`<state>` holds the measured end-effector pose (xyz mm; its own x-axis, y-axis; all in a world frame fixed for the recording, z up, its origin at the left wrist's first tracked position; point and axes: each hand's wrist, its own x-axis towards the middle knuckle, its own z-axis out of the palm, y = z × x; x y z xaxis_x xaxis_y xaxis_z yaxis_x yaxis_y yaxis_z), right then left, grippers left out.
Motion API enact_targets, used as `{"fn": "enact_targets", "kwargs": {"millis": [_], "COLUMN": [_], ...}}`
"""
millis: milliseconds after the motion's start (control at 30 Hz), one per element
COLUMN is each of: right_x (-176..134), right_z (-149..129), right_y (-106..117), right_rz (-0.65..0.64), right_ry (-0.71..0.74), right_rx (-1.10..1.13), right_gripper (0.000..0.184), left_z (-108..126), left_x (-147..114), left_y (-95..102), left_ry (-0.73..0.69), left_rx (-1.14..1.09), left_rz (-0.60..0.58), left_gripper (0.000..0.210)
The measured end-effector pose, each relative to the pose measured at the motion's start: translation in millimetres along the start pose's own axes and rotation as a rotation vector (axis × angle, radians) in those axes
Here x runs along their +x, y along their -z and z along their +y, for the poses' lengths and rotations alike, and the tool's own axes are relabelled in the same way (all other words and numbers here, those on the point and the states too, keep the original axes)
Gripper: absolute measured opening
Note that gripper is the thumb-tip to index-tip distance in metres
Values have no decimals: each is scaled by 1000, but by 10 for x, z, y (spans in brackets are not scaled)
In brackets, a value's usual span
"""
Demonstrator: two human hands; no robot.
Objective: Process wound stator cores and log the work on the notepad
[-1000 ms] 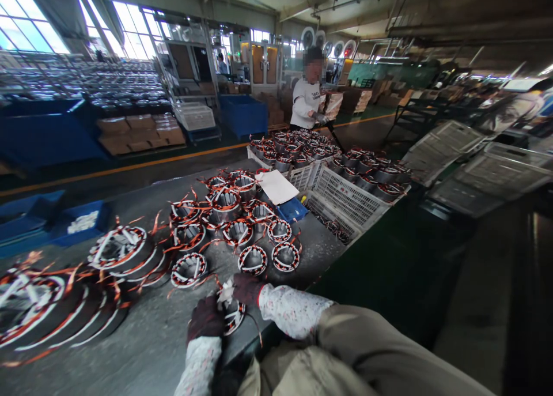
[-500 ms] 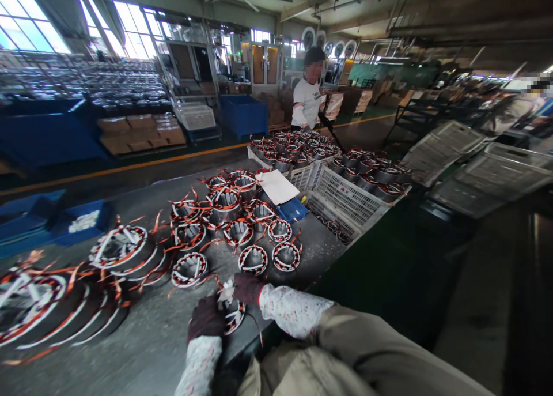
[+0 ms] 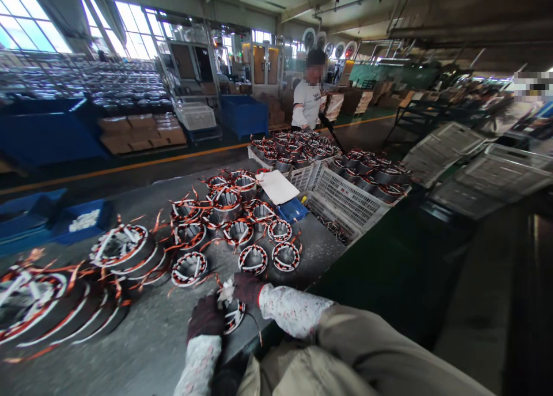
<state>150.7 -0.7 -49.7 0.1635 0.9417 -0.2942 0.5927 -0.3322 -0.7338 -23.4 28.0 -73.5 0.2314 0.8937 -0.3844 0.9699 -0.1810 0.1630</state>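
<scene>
At the near edge of the workbench, my left hand (image 3: 207, 316) in a dark glove is closed against the left side of a motor stator (image 3: 235, 318), a ring with white insulation and copper-coloured windings. Over its far side my right hand (image 3: 247, 289), gloved too, has its fingers bent and pinched together. A pale crumpled bit (image 3: 226, 292) shows between the two hands; what it is I cannot make out. Both hands hide much of this stator. Just beyond stand two more stators, one left (image 3: 253, 260) and one right (image 3: 286, 257), upright with their openings facing up.
Stacked stators (image 3: 123, 249) lean along the left of the workbench (image 3: 142, 332). A white sheet (image 3: 277, 187) rests over a blue tray (image 3: 292, 210). White plastic crates (image 3: 349, 197) adjoin the bench's far right. Behind the filled crates stands a person (image 3: 306, 105).
My hands and the stator stay practically where they were. The person in the background has lowered their head slightly, and the ceiling fan has turned.
</scene>
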Motion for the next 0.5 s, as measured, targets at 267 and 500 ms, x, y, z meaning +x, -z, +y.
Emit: {"fn": "enact_targets", "kwargs": {"millis": [267,500], "right_x": [30,-2], "right_z": [-21,-43], "right_y": [65,96], "right_rz": [-128,-147], "right_ry": [-19,-38], "right_rx": [138,127], "right_gripper": [25,27], "left_z": [-36,-13], "left_x": [21,-15], "left_y": [-27,-8], "left_ry": [-5,-19], "left_rx": [-55,-42], "left_rz": [-5,22], "left_gripper": [63,58]}}
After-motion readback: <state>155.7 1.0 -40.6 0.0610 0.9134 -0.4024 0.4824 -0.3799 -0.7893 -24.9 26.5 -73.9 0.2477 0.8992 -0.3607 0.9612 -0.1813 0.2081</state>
